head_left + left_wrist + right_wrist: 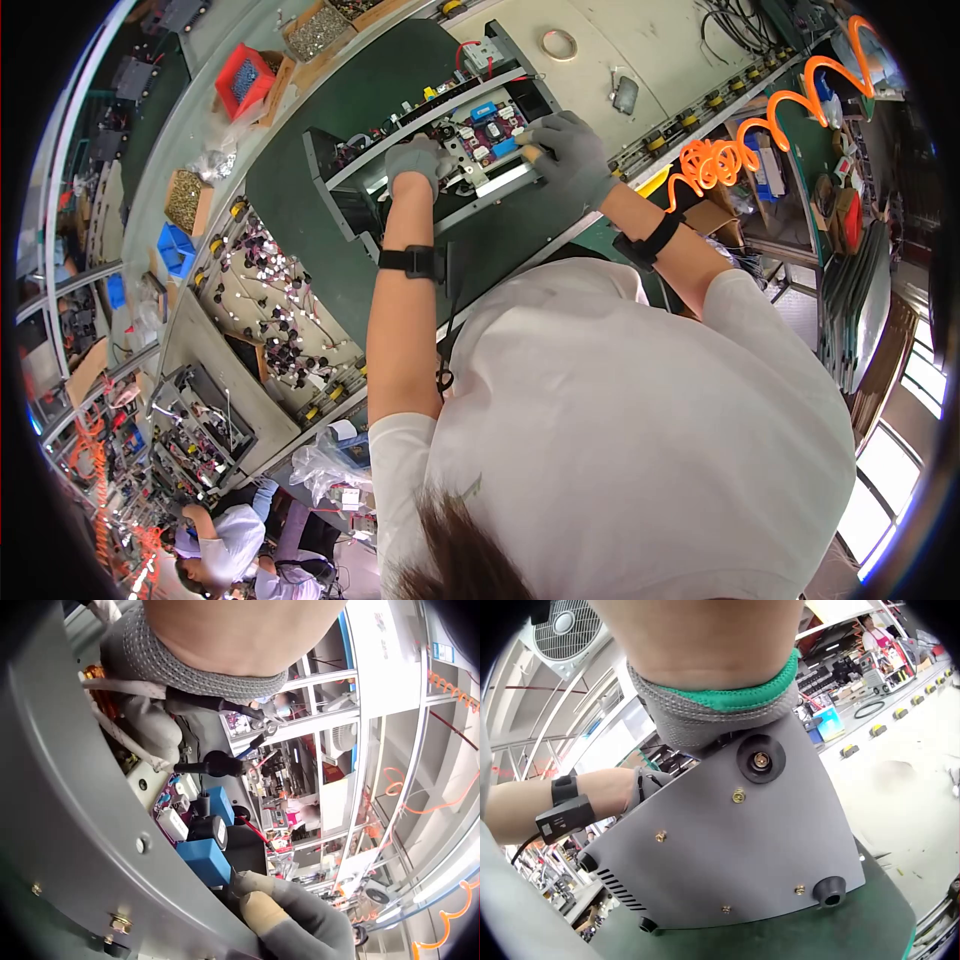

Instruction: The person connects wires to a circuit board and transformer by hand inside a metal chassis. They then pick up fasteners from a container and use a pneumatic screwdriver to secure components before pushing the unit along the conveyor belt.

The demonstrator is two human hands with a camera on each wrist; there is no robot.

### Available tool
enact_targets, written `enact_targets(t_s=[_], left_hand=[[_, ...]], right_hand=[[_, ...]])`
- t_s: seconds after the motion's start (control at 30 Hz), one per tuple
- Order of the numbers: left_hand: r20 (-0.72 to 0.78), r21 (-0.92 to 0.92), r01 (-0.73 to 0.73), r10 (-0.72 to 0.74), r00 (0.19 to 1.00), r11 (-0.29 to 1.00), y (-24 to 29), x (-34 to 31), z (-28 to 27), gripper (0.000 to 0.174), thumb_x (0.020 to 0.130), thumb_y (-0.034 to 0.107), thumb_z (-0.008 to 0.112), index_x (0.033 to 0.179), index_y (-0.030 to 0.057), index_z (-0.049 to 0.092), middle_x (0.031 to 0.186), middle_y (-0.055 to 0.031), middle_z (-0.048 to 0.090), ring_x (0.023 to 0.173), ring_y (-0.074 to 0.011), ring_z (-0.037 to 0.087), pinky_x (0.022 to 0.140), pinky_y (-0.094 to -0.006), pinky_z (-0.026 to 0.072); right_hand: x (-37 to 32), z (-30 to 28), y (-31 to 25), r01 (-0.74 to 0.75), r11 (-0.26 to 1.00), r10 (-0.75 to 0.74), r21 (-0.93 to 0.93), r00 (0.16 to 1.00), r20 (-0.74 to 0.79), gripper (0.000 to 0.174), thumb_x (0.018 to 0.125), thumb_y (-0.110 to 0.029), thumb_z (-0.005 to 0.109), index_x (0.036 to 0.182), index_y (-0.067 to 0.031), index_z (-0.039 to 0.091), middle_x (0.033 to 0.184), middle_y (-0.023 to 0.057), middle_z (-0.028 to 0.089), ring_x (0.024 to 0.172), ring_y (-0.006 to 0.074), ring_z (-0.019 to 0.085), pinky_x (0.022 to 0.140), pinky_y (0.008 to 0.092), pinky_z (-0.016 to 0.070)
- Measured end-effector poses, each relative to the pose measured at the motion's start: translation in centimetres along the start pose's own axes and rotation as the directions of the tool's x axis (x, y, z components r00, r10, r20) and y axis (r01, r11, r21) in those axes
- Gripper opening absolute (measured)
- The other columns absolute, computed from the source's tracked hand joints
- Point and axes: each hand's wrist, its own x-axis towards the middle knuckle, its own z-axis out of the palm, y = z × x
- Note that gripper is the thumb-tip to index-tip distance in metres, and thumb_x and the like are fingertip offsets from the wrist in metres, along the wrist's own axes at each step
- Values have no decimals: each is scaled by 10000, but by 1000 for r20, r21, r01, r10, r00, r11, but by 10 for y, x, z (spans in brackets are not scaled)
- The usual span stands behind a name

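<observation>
1. The circuit board [487, 132] sits inside the metal chassis [727, 844], between the two sets of fingers: to the right of the left fingers, to the left of the right ones.
2. The chassis's long axis runs crosswise from one hand to the other, its right end farther from the body. Of the board's parts, a blue block component [204, 861] is just beside the right fingertips, so the right hand looks better placed for that end.
3. The right hand [570, 152] is at the chassis's right end, thumb and finger bent close together; whether they pinch anything, I cannot tell.
4. The left hand [412, 160] reaches in nearer the other end, beside ring-ended cables [217, 763]; its fingertips are hidden, so its hold is unclear.
5. Under the chassis, below both hands' fingers, a green mat [290, 190] covers part of the tabletop [600, 40].
6. Well left of the left fingers is a red bin [262, 92]; right of the right fingers, an orange coiled hose [715, 163].
</observation>
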Motion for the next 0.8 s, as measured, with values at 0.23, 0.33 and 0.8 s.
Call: enact_targets(t_s=[0.23,0.33,0.8], left_hand=[[-233,303,-201,277,932,932,47,-140,-43,306,784,249,570,1008,65,665,848,-132,670,775,-245,651,733,-318,492],[-350,214,-384,437,828,898,23,-181,-71,276,822,189,531,1021,41,654,832,-108,671,722,-188,637,695,-286,489],[-523,415,402,-148,840,816,-208,-164,-143,519,784,263,624,1263,136,470,1192,-139,539,1069,-342,539,882,-399,449]], right_hand=[[1,-5,-15,-35,999,39,40,995,-92,160,742,-137,639,897,-112,670,871,62,618,844,264,563,727,369,479],[-21,-32,-30,-12,990,26,137,995,-99,146,741,-118,648,882,-82,656,882,88,614,789,296,575,681,369,487],[-236,32,135,-980,191,982,58,191,-5,513,686,-181,751,1136,-62,536,1039,107,631,938,258,614,864,336,460]])
